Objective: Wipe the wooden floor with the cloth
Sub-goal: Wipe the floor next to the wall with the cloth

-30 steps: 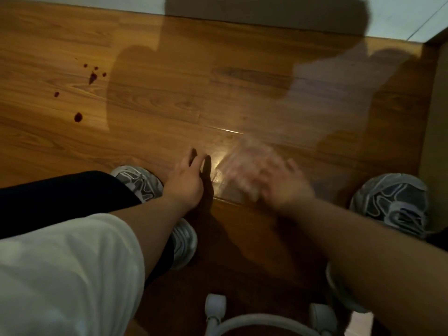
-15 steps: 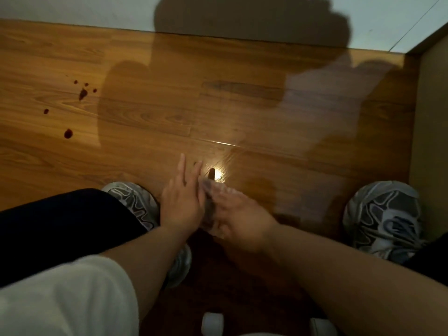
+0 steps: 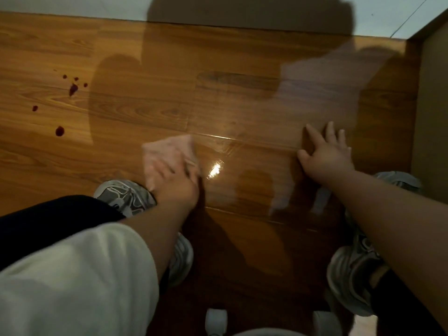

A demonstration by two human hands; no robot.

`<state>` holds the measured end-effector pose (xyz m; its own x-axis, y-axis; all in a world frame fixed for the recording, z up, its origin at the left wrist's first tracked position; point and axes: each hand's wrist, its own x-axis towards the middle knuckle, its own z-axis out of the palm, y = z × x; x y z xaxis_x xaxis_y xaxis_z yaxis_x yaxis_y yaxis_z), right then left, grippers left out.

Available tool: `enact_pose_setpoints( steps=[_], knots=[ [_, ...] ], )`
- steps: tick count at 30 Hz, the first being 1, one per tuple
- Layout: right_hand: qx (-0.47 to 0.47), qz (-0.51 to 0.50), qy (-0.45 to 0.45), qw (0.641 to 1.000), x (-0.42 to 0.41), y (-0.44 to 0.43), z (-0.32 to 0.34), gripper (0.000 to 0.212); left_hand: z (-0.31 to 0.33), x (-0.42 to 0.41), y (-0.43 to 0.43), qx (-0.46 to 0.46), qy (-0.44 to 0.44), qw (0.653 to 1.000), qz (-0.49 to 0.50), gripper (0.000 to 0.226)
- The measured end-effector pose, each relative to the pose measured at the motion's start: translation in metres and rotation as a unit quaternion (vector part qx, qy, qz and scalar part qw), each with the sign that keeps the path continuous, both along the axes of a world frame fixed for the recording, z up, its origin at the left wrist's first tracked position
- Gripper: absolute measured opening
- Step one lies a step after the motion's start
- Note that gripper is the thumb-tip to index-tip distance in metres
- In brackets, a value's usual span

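A pale pink cloth (image 3: pixel 167 147) lies on the glossy wooden floor (image 3: pixel 242 105), just ahead of my left shoe. My left hand (image 3: pixel 178 184) presses down on its near part with the fingers spread over it, blurred by motion. My right hand (image 3: pixel 326 155) rests flat on the floor to the right, fingers apart, holding nothing. Several dark red drops (image 3: pixel 72 88) stain the boards at the far left, apart from the cloth. A bright glare spot (image 3: pixel 214 169) shines between my hands.
My grey sneakers stand on the floor, the left sneaker (image 3: pixel 123 195) and the right sneaker (image 3: pixel 351 270). A pale wall (image 3: pixel 72 6) borders the floor at the top and a beige panel (image 3: pixel 434 117) closes the right side. White casters (image 3: pixel 215 318) sit at the bottom edge.
The cloth went from my right hand to my left hand. My right hand moved away to the right and now lies flat on the floor.
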<state>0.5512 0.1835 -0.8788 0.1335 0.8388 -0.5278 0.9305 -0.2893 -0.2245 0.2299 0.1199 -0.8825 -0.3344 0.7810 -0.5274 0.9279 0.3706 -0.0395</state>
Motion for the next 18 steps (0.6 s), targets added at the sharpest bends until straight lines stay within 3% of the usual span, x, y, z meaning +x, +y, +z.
enact_pose_setpoints(
  steps=[2, 5, 7, 9, 12, 14, 15, 16, 18],
  knots=[
    [-0.019, 0.006, -0.001, 1.000, -0.012, -0.004, -0.003, 0.068, 0.007, -0.019, 0.023, 0.028, -0.045, 0.988, 0.148, 0.064],
    [-0.042, 0.030, 0.018, 0.999, -0.021, -0.002, -0.008, 0.067, 0.016, -0.029, 0.036, 0.086, -0.065, 0.988, 0.109, 0.061],
    [-0.056, 0.034, 0.024, 0.998, -0.025, 0.000, -0.009, 0.066, 0.016, -0.015, 0.012, 0.109, -0.069, 0.992, -0.014, 0.047],
    [-0.065, 0.031, 0.018, 0.997, -0.028, 0.002, -0.008, 0.066, 0.012, 0.014, -0.040, 0.097, -0.091, 0.973, -0.188, 0.030],
    [-0.075, 0.032, 0.012, 0.997, -0.027, 0.000, -0.004, 0.066, 0.006, 0.051, -0.126, -0.005, -0.179, 0.893, -0.412, 0.050],
    [-0.080, 0.044, 0.014, 0.996, -0.023, -0.001, -0.003, 0.067, 0.008, 0.056, -0.143, -0.024, -0.202, 0.860, -0.469, 0.066],
    [-0.082, 0.048, 0.014, 0.995, -0.022, -0.002, -0.003, 0.068, 0.007, 0.052, -0.138, 0.009, -0.198, 0.864, -0.462, 0.068],
    [-0.086, 0.050, 0.013, 0.995, -0.021, -0.003, -0.002, 0.069, 0.007, 0.045, -0.128, 0.050, -0.162, 0.890, -0.422, 0.065],
    [-0.087, 0.058, 0.004, 0.994, -0.020, -0.007, -0.001, 0.069, 0.010, 0.017, -0.097, 0.108, -0.094, 0.970, -0.195, 0.057]
  ],
)
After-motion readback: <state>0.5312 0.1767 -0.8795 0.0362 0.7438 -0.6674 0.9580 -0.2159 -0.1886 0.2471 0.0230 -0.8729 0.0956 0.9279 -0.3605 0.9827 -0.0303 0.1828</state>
